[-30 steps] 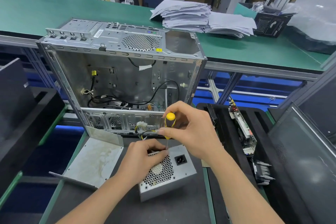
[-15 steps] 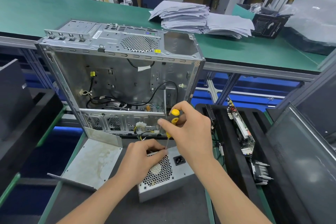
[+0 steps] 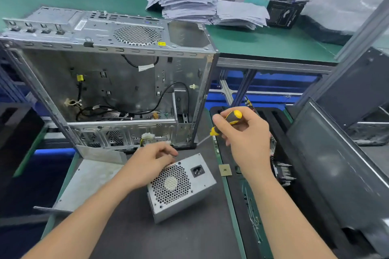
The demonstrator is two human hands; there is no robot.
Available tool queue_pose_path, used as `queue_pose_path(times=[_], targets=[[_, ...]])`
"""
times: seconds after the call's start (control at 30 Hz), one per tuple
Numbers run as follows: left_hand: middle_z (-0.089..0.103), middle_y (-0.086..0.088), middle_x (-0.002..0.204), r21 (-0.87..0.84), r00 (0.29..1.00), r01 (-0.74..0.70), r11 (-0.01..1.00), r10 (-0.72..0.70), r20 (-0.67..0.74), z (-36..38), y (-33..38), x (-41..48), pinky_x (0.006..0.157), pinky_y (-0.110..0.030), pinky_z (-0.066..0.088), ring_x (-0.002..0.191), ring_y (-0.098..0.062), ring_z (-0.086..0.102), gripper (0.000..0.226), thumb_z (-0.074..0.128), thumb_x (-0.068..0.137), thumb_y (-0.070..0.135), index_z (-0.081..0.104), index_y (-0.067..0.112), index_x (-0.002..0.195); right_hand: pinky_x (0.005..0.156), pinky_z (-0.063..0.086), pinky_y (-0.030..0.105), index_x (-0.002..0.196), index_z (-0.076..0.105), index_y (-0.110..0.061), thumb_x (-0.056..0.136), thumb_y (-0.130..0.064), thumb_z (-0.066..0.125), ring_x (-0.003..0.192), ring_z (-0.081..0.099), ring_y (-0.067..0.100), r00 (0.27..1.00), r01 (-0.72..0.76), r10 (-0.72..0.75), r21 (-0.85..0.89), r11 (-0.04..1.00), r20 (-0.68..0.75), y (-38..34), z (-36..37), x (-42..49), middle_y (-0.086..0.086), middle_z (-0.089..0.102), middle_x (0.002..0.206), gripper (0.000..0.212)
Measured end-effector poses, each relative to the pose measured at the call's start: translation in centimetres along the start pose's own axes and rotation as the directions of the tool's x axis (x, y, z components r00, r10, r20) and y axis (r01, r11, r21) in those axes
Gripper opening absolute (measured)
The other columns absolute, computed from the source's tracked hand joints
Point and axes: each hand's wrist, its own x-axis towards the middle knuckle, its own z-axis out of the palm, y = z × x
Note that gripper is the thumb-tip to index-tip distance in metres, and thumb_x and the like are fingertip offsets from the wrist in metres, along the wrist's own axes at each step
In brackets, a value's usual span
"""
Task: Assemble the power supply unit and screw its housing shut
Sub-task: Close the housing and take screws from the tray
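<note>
A grey metal power supply unit [image 3: 189, 193] with a round fan grille and a black socket lies on the dark mat. My left hand [image 3: 147, 164] rests on its top left edge with curled fingers. My right hand [image 3: 244, 134] grips a yellow-and-black screwdriver [image 3: 228, 121] up and to the right of the unit; the thin shaft slants down-left, its tip in the air near the case's lower right corner. Behind stands the open silver computer case [image 3: 109, 82] with black cables inside.
A loose metal side panel [image 3: 88, 183] lies left of the unit. A black tray with circuit boards [image 3: 280, 166] and dark panels [image 3: 341, 164] fills the right side. Stacks of paper [image 3: 189, 4] sit on the green bench behind the case.
My right hand has lifted the screwdriver off the power supply and swung it to the right, tilting the shaft. My left hand stays on the unit.
</note>
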Motion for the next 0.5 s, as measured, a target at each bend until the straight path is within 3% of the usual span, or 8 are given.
queue_pose_path(times=[0.07,0.2,0.33,0.4,0.5], targets=[[0.075,0.019,0.093,0.151,0.996,-0.038,0.988,0.049,-0.074,0.3,1.3,0.2,0.080,-0.024,0.052,0.087,0.005,0.066,0.015,0.059,0.099,0.033,0.071,0.042,0.099,0.055,0.057,0.037,0.086,0.073,-0.014,0.087,-0.020,0.083,0.059,0.070,0.021,0.998,-0.052,0.052,-0.025,0.998,-0.019,1.4,-1.6,-0.4,0.004,0.073,0.071,0.012],[0.068,0.014,0.074,0.258,0.962,-0.134,0.957,0.188,-0.197,2.6,5.2,-0.7,0.065,-0.035,0.047,0.067,-0.005,0.060,0.026,0.045,0.103,0.030,0.066,0.033,0.090,0.067,0.064,0.050,0.082,0.067,-0.009,0.084,-0.023,0.084,0.063,0.076,0.025,0.983,-0.183,0.180,-0.084,0.980,-0.032,5.0,-5.5,-1.0,0.005,0.077,0.076,0.022],[0.061,0.004,0.082,0.297,0.949,-0.255,0.920,0.297,-0.106,7.4,8.6,-2.3,0.077,-0.047,0.049,0.081,-0.022,0.059,0.029,0.031,0.107,0.034,0.047,0.024,0.086,0.078,0.063,0.057,0.074,0.060,-0.008,0.077,-0.023,0.085,0.068,0.078,0.031,0.949,-0.312,0.316,-0.139,0.940,0.008,9.3,-10.7,-1.3,0.007,0.078,0.080,0.029],[0.054,0.003,0.078,0.333,0.935,-0.312,0.890,0.349,-0.057,10.6,9.8,-2.8,0.072,-0.047,0.046,0.075,-0.024,0.055,0.028,0.029,0.108,0.035,0.042,0.021,0.088,0.076,0.065,0.054,0.074,0.056,-0.009,0.083,-0.015,0.084,0.068,0.079,0.029,0.934,-0.350,0.357,-0.163,0.922,0.015,11.6,-13.3,-1.8,0.009,0.078,0.080,0.029],[0.045,0.008,0.070,0.400,0.934,-0.311,0.862,0.356,-0.040,15.9,10.4,-2.9,0.061,-0.037,0.037,0.061,-0.014,0.044,0.025,0.030,0.107,0.033,0.038,0.020,0.088,0.075,0.067,0.045,0.087,0.064,-0.010,0.086,-0.012,0.080,0.070,0.079,0.025,0.904,-0.415,0.426,-0.172,0.894,0.033,15.1,-16.8,-2.9,0.009,0.079,0.081,0.017]])
